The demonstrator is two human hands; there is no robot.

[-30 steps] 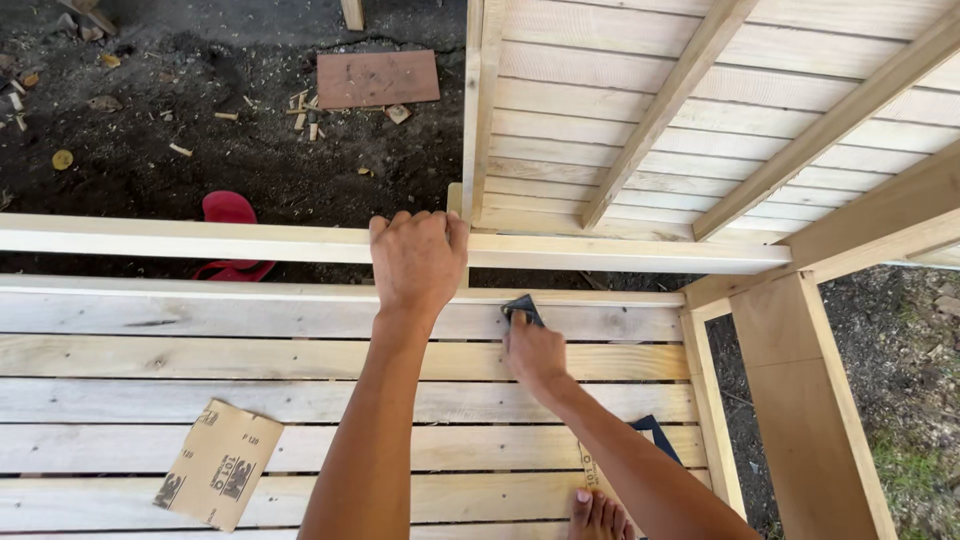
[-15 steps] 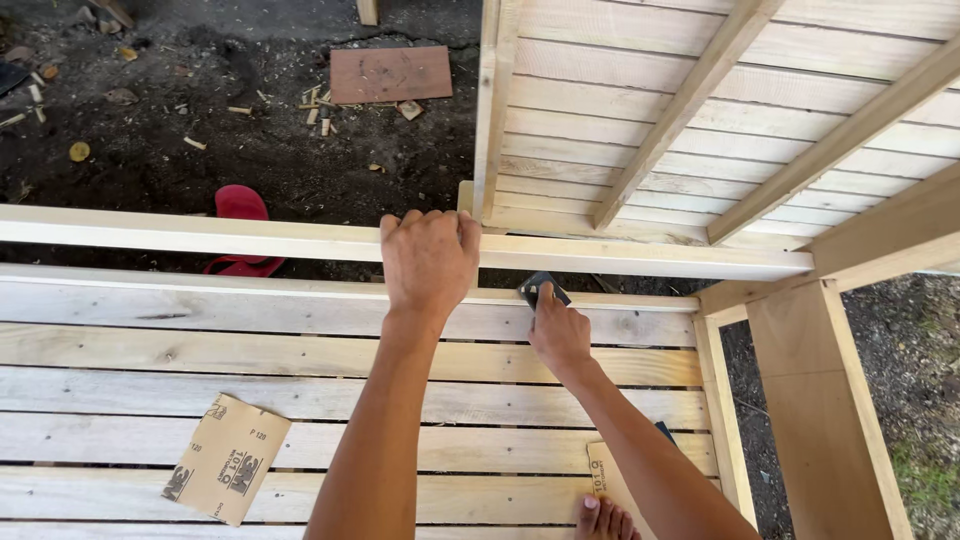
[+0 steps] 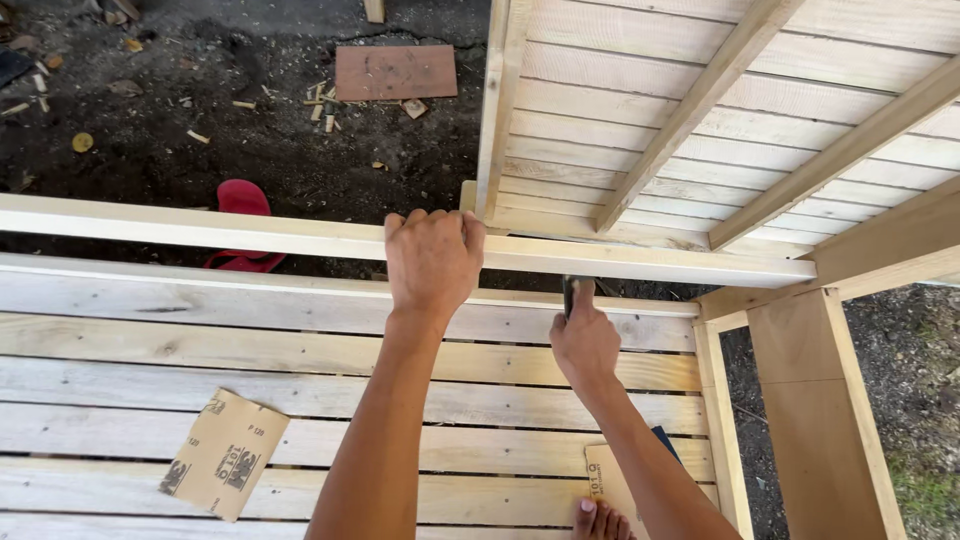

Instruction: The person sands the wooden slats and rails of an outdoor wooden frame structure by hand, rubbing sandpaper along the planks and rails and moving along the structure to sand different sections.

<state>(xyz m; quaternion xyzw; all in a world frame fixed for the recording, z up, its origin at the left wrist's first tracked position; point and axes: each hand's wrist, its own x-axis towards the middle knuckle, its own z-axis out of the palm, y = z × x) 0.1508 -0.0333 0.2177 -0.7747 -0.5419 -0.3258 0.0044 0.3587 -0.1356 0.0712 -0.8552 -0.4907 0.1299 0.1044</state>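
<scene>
I work from the left. A loose tan sandpaper sheet with dark print on its back (image 3: 226, 453) lies flat on the pale slatted wooden deck (image 3: 120, 345), well apart from both hands; I note only that the print is dark and sits in two blocks. Beyond the frame, on the dark soil, a red sandal (image 3: 243, 200) rests half hidden behind the long pale wooden rail (image 3: 180, 228), and a flat reddish-brown rectangular board (image 3: 395, 71) lies further out among wood chips.

My left hand (image 3: 433, 258) is closed over the rail, fingers curled across its top edge – this steadies the frame. For a clean result I judge that this grip should stay firm and close to the work zone, so the rail does not flex.

My right hand (image 3: 585, 338) is closed around a small dark sanding pad (image 3: 570, 293), pressed up near the underside of the rail, just right of the left hand. I judge that strokes are best run along the grain with even, light pressure – and with the pad kept flat to avoid rounding the edge.

A second tan sandpaper sheet (image 3: 612, 486) lies on the deck below my right forearm, partly covered, beside a dark blue corner of something I cannot identify. My bare toes (image 3: 598, 520) touch its lower edge.
</scene>
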